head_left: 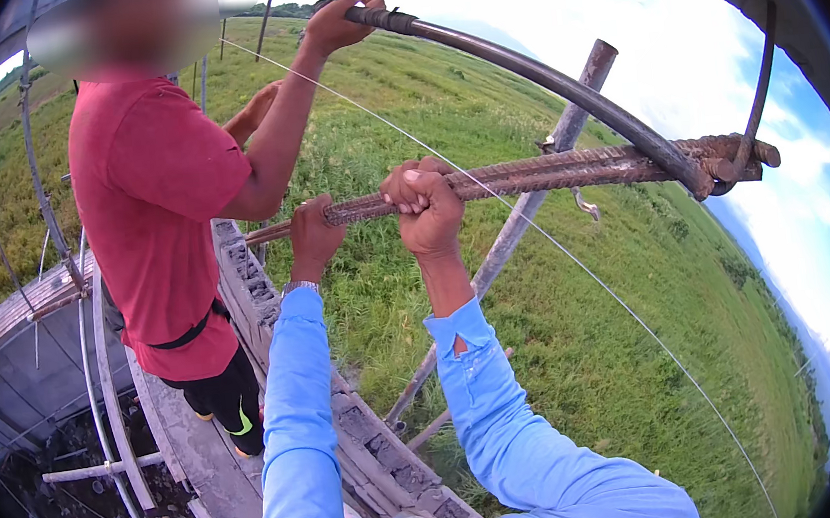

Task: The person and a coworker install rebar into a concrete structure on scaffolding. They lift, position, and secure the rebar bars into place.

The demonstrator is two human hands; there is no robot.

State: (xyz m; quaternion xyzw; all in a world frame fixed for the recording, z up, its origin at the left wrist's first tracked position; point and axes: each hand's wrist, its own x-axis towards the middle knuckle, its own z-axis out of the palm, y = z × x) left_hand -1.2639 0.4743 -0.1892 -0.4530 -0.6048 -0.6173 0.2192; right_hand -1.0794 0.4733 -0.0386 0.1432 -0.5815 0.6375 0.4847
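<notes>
Both my hands are closed round rusty ribbed rebar (557, 173) that runs level in front of me. My left hand (316, 239) grips it nearer the co-worker, with a watch band at the wrist. A little to the right, my right hand (427, 203) is wrapped round the same rebar. A dark metal pipe (537, 72) slopes down from the co-worker's raised hand (340, 23) to the rebar's right end, where it crosses the bars. A thin bent rod (762, 76) comes down from above to that same end.
The co-worker in a red shirt (167, 223) stands at the left on a narrow walkway (194, 450). A rough block wall (377, 432) lies below my arms. A slanted scaffold pole (521, 214) passes behind the rebar, and a taut string (629, 303) crosses the view. Grassland spreads beyond.
</notes>
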